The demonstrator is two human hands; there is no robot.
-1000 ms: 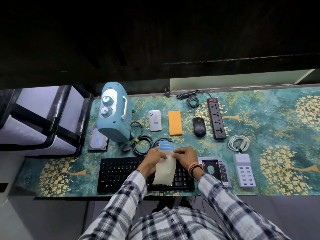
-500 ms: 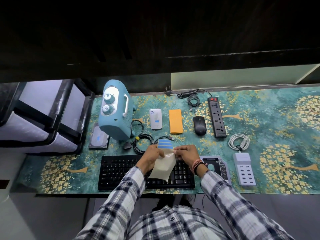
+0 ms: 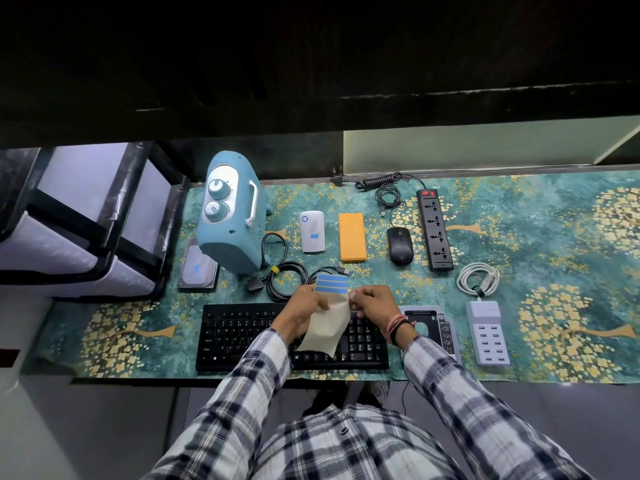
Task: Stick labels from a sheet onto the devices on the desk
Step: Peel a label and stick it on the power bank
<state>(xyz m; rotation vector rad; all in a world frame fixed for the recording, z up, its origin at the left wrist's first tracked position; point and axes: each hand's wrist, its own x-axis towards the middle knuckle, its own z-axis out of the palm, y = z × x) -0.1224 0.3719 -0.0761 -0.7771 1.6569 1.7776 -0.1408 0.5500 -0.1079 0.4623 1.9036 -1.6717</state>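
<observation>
Above the long black keyboard (image 3: 242, 336) on the green flowery counter (image 3: 519, 244), the left hand (image 3: 304, 311) holds a cream paper sheet with blue striped labels (image 3: 330, 306), and the right hand (image 3: 374, 301) pinches its right edge.

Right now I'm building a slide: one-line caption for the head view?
Both hands, left hand and right hand, hold a label sheet above the keyboard.

One keyboard (image 3: 242, 336), one mouse (image 3: 400, 244), two power strips (image 3: 435, 229), one heater (image 3: 231, 216).
</observation>
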